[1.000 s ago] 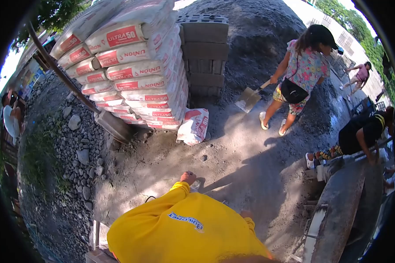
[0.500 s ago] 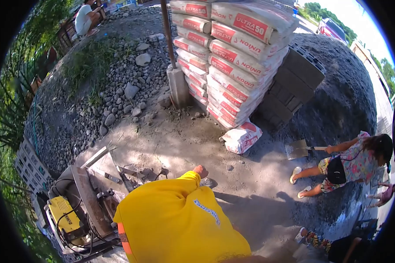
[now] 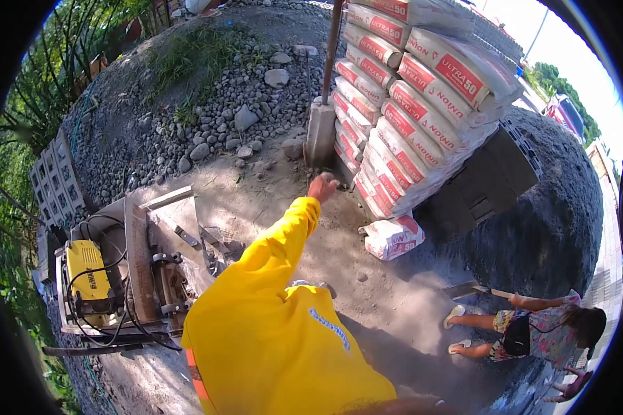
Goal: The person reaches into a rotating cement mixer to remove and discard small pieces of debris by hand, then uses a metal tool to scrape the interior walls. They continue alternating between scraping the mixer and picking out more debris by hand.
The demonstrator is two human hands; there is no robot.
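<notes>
My left hand [image 3: 323, 187] is stretched out ahead at the end of a yellow sleeve, its fingers curled in and nothing visible in them. In the view it appears just below a concrete post base [image 3: 320, 138] with a metal pole. Right of the hand rises a tall stack of white and red cement bags [image 3: 422, 104]. One loose bag [image 3: 394, 237] lies on the ground at the foot of the stack. My right hand is out of sight. The front of my yellow shirt [image 3: 277, 353] fills the lower middle.
At right a person [image 3: 557, 332] holds a shovel [image 3: 464, 289]. A yellow machine [image 3: 88, 273] with black cables and a metal frame [image 3: 140, 263] stand at left. Gravel [image 3: 221, 111] lies behind, grey blocks [image 3: 481, 176] beside the bags, and hollow blocks [image 3: 57, 181] far left.
My left hand has reached further forward and up in the view. The bags and post have shifted right. The person with the shovel appears lower, and another person at bottom right has left the view.
</notes>
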